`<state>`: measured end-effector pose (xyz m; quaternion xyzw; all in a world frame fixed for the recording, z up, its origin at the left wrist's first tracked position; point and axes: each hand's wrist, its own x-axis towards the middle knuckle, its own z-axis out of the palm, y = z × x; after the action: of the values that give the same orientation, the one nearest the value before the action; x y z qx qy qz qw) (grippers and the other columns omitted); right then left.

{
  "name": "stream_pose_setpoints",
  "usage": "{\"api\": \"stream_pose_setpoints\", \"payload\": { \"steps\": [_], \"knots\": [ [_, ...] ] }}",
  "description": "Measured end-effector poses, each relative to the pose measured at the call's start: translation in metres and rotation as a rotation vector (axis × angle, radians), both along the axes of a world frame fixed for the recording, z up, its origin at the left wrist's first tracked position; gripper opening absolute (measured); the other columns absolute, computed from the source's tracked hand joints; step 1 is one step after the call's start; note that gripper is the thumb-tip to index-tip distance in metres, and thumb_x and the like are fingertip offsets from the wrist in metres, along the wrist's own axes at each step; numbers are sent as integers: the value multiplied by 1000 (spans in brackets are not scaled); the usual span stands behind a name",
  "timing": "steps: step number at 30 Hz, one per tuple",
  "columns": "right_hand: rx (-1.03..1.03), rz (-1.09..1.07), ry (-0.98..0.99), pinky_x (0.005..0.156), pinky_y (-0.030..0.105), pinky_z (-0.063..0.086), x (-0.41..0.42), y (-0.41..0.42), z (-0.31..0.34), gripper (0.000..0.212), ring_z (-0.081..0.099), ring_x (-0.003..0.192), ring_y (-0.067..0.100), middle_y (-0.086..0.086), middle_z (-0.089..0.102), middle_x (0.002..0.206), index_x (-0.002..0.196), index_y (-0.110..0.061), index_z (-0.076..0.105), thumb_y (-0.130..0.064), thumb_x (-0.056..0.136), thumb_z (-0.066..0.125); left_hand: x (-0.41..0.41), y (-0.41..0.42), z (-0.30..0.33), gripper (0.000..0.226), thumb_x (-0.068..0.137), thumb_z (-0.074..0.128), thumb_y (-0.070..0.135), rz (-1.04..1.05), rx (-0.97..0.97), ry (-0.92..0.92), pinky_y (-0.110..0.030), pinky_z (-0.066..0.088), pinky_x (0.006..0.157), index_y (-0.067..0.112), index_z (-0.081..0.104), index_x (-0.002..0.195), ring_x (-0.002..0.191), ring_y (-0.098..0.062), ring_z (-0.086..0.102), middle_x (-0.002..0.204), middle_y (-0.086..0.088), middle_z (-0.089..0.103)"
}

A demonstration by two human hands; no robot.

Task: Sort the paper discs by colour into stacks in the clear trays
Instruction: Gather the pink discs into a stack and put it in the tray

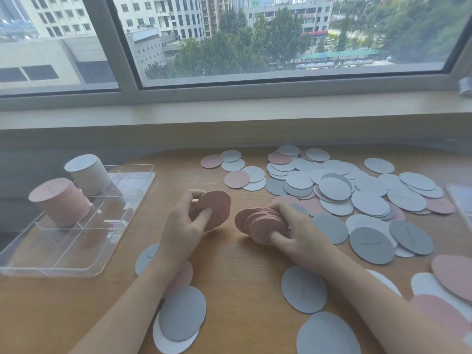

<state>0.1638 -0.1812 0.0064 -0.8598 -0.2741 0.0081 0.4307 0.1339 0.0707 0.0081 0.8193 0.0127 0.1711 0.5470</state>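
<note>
Left hand (187,221) pinches a few pink discs (215,209) on edge, right hand (297,227) grips a fanned pink batch (260,224) just right of it; pink stack (60,201) in tray (84,247) lies far left, nearer the left hand.

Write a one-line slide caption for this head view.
Both hands, left hand and right hand, grip pink discs beside the clear tray.
</note>
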Motion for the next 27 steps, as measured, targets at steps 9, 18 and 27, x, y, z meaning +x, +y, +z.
{"api": "stream_pose_setpoints", "payload": {
  "steps": [9, 18, 27],
  "knots": [
    [-30, 20, -31, 90, 14, 42, -1, 0, 3, 45, 56, 108, 0, -20, 62, 112, 127, -28, 57, -13, 85, 60, -3, -18, 3, 41, 98, 52, -4, -152, -119, 26, -32, 54, 88, 29, 62, 121, 100, -18, 68, 104, -2, 72],
    [-11, -3, -38, 91, 4, 34, 1, 0, 2, 50, 52, 113, -9, -26, 61, 118, 130, -30, 56, -4, 88, 65, -12, -33, 10, 32, 103, 44, -1, -268, -93, 64, -8, 46, 86, 13, 62, 125, 111, 3, 62, 116, 12, 71],
    [-26, 14, -24, 97, 9, 36, -1, 1, 4, 50, 52, 117, -4, -20, 60, 123, 132, -28, 54, -4, 89, 64, -9, -35, 7, 27, 104, 47, 5, -140, -47, -2, -8, 46, 83, 21, 65, 116, 104, 3, 63, 103, 19, 70]
  ]
}}
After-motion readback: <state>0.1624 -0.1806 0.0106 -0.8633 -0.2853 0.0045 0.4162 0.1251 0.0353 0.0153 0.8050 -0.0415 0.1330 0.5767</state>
